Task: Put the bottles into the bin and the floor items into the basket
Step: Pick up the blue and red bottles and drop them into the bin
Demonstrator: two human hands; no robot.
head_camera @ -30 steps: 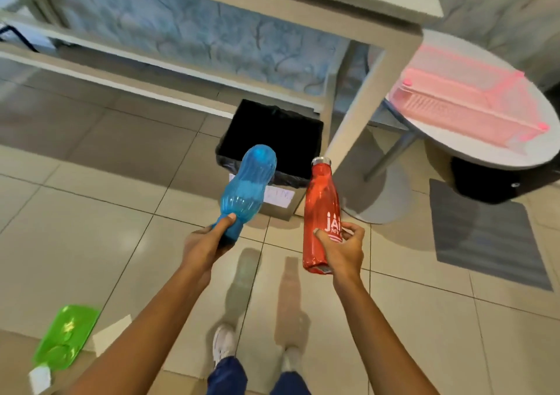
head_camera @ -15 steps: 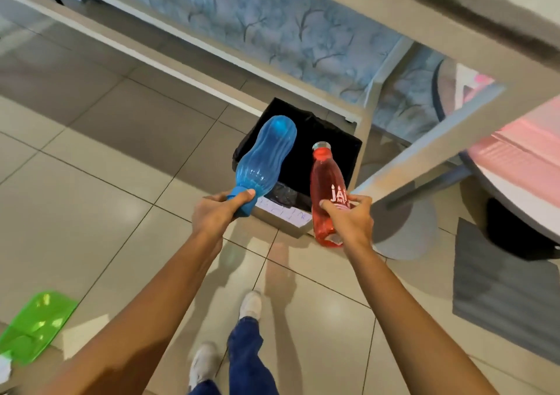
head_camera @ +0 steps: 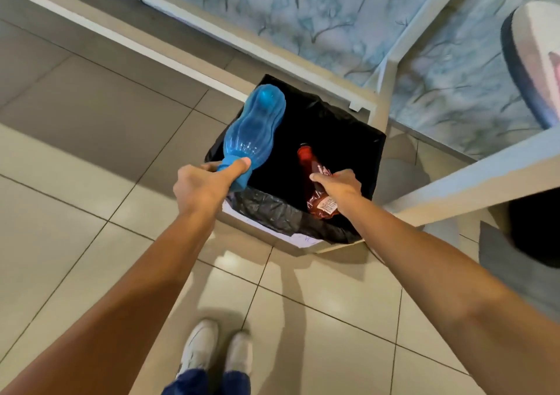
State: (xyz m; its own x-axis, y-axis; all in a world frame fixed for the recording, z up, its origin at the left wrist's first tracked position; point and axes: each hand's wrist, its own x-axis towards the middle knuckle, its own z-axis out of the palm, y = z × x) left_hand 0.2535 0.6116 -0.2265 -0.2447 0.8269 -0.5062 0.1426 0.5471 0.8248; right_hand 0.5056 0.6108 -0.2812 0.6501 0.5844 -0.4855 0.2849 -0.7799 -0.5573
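Observation:
A white bin (head_camera: 272,228) lined with a black bag stands on the tiled floor under the white table frame. My left hand (head_camera: 203,185) grips a blue plastic bottle (head_camera: 254,131) by its cap end, the body tilted up over the bin's left rim. My right hand (head_camera: 339,185) holds a red bottle (head_camera: 315,179) over the bin's opening, cap pointing away and its base near the front rim. The basket and floor items are out of view.
A white table leg (head_camera: 378,91) and crossbar (head_camera: 151,46) run just behind the bin. Another pale beam (head_camera: 472,185) crosses at right, with a round table edge (head_camera: 533,61) above and a dark mat (head_camera: 515,261) on the floor. My white shoes (head_camera: 218,352) stand below.
I have stepped closer and leaned over the bin. Both bottles moved forward; the red one now tilts over the bin's opening, the blue one over its left rim. The green item left view.

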